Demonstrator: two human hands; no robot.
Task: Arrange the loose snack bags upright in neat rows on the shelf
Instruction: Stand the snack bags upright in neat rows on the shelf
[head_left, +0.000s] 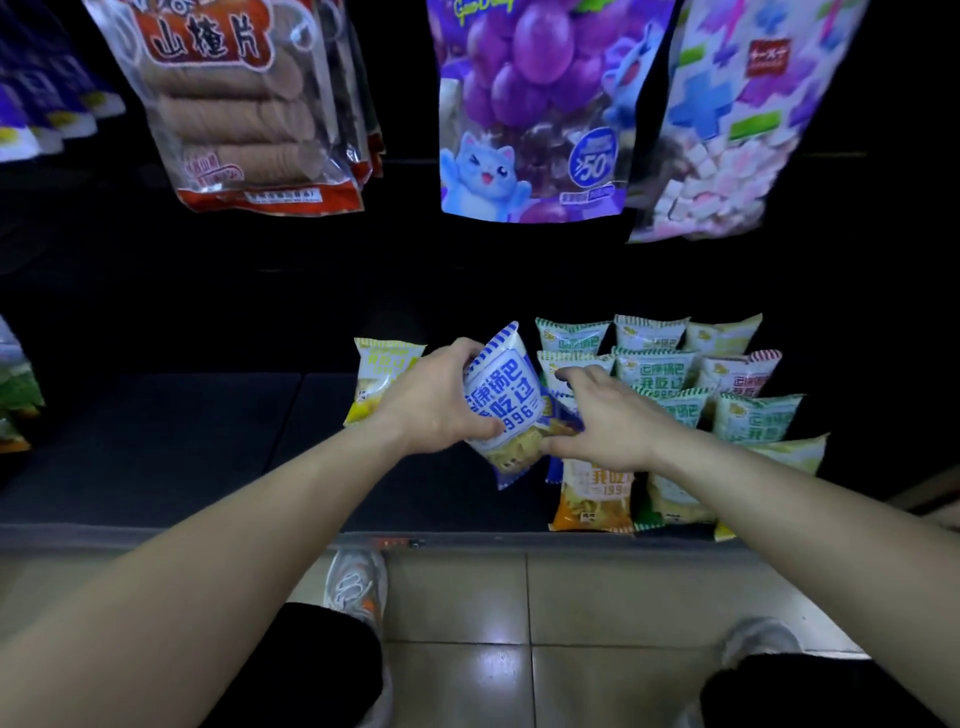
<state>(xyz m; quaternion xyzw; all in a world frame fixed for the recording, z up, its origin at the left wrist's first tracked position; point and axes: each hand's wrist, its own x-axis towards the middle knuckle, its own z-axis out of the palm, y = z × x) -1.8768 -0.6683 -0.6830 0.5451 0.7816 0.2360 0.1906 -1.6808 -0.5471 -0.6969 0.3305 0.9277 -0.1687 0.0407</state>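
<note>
My left hand (439, 402) grips a blue-and-white snack bag (506, 400), tilted, above the dark shelf (182, 441). My right hand (605, 421) reaches beside it with fingers spread, touching another blue bag (558, 423) mostly hidden beneath. A yellow bag (382, 376) stands alone to the left. Several green-and-white bags (654, 366) stand in rows at the right, with a red-striped one (740, 376) among them. An orange bag (592, 496) and a yellow-green bag (675, 496) stand at the front.
Larger packs hang above: brown wafers (234, 104), a purple grape pack (535, 104), a pastel candy pack (737, 119). The shelf's front rail (208, 538) runs across; tiled floor and my shoes lie below. More goods sit at the far left (15, 389).
</note>
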